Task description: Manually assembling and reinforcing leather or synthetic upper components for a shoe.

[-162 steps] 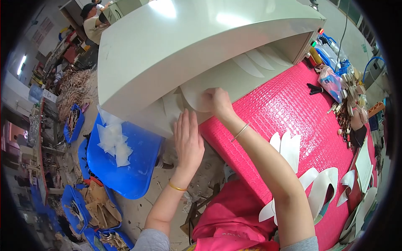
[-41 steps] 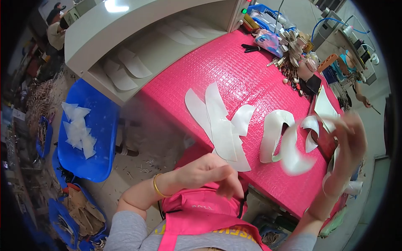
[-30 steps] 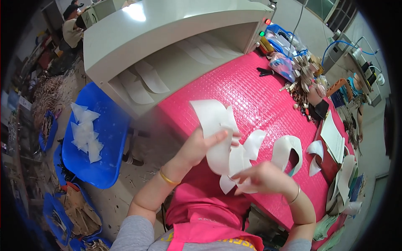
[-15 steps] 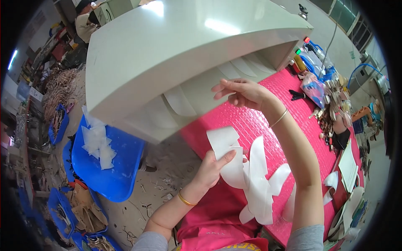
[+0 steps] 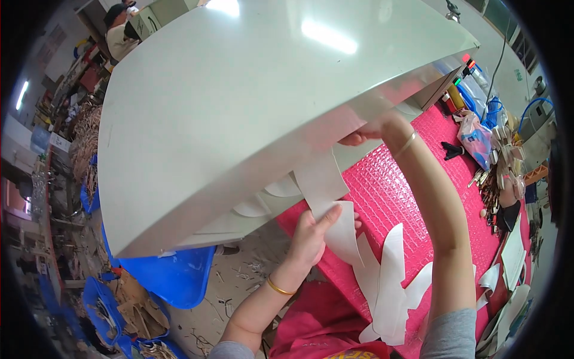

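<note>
1. Pink-covered and glossy, the worktable (image 5: pixel 388 185) is stretching toward the right, while a broad pale-grey machine (image 5: pixel 239 113) with a curved hood is filling much of the upper view.
2. The person's left hand (image 5: pixel 311 236) is gripping white material just below the hood's front edge, its thumb pressing on the lower white piece (image 5: pixel 344 236).
3. Above that thumb, an upper white piece (image 5: pixel 321 176) is slanting up to the hood's edge, its near end meeting the lower one at the grip.
4. The right hand (image 5: pixel 376 128) is hovering at the machine's opening, fingers bending near the upper piece's far end; one cannot tell whether they are holding anything.
5. Curved white shapes (image 5: pixel 251 206) are lying inside the opening, left of the upper piece.
6. Loose white pieces (image 5: pixel 391 287) are overlapping along the table's near edge, left of the right forearm (image 5: pixel 442 221).
7. Partly hidden by the hood, a blue tub (image 5: pixel 191 275) is sitting at lower left, near smaller blue bins (image 5: pixel 98 299) and brown material (image 5: pixel 140 308).
8. Another person (image 5: pixel 118 39) is appearing in the background, upper left.
</note>
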`<state>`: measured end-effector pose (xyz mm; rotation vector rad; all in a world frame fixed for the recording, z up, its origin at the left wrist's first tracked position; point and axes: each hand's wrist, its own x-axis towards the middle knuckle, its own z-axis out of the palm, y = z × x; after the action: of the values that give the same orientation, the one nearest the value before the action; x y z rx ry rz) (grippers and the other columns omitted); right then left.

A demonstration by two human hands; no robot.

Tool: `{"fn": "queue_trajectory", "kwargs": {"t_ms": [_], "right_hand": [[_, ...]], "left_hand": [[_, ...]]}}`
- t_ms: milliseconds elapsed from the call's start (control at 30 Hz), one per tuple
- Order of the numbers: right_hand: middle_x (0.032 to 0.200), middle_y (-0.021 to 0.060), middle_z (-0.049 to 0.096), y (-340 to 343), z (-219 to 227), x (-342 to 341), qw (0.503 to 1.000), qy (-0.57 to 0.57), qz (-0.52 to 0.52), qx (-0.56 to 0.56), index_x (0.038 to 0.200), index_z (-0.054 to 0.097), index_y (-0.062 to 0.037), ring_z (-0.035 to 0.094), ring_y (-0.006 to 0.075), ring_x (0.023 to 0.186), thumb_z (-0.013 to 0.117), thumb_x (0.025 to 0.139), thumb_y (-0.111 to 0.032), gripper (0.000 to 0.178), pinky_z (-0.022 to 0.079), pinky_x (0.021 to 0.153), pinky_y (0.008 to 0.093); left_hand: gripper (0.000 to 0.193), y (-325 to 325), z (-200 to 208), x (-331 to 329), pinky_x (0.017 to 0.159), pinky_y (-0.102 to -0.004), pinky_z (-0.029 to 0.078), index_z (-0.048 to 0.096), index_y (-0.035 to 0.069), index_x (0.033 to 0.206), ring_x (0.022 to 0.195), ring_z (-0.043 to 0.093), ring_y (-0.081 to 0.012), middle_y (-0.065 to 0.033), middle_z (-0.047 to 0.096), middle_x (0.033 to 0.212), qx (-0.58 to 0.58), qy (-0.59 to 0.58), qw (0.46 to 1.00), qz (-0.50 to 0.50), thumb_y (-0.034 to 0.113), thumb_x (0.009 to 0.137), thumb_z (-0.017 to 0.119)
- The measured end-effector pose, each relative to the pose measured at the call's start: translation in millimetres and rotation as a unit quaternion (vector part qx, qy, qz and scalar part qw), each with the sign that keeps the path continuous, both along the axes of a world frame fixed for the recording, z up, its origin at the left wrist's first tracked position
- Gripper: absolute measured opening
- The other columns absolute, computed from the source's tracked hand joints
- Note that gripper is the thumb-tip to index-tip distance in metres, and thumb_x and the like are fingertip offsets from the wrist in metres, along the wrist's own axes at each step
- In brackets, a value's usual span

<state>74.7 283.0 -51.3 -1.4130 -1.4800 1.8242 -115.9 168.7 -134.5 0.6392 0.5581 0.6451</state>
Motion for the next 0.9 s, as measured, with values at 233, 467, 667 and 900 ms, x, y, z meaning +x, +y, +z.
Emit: {"fn": "queue_trajectory", "kwargs": {"t_ms": [233, 467, 667, 900], "right_hand": [[0.092, 0.0089, 0.060, 33.3, -16.6, 10.2, 0.991, -0.024, -0.016, 0.132, 0.102, 0.057, -0.0026, 0.058, 0.0183, 0.080, 0.059, 0.078, -0.017, 0.027, 0.046, 0.069, 0.0282], [0.093, 0.0103, 0.060, 57.0, -34.5, 15.5, 0.967, -0.051, -0.030, 0.247, 0.102, 0.057, -0.0033, 0.058, 0.0195, 0.079, 0.058, 0.078, -0.016, 0.027, 0.046, 0.068, 0.0289], [0.094, 0.0115, 0.059, 74.4, -41.9, 10.9, 0.934, -0.089, -0.025, 0.345, 0.101, 0.057, -0.0038, 0.058, 0.0206, 0.077, 0.057, 0.078, -0.016, 0.026, 0.046, 0.066, 0.0295], [0.094, 0.0129, 0.059, 70.8, -41.9, 6.9, 0.881, -0.149, -0.026, 0.448, 0.101, 0.058, -0.0045, 0.058, 0.0219, 0.076, 0.057, 0.078, -0.015, 0.025, 0.047, 0.064, 0.0303]], "left_hand": [[0.068, 5.5, 1.7, 21.3, 0.093, -0.0278, 0.033, 0.006, 0.008, 0.136, 0.112, 0.038, -0.0169, -0.0106, 0.035, 0.126, 0.066, 0.065, 0.957, 0.275, -0.003, 0.081, 0.044], [0.067, 21.8, -12.3, 1.1, 0.070, -0.0300, 0.043, 0.017, 0.003, 0.133, 0.082, 0.051, -0.0212, -0.0136, 0.051, 0.096, 0.467, 0.406, 0.785, 0.042, -0.001, 0.076, 0.053], [0.041, 43.5, -8.3, 14.5, 0.085, -0.0452, 0.036, 0.045, 0.001, 0.114, 0.102, 0.041, -0.0367, -0.0213, 0.044, 0.109, 0.649, 0.496, 0.568, 0.104, -0.001, 0.073, 0.052], [0.034, 39.7, -16.6, 19.7, 0.088, -0.0475, 0.034, 0.047, -0.001, 0.107, 0.109, 0.036, -0.0418, -0.0237, 0.037, 0.115, 0.641, 0.473, 0.598, 0.087, 0.001, 0.074, 0.052]]}}
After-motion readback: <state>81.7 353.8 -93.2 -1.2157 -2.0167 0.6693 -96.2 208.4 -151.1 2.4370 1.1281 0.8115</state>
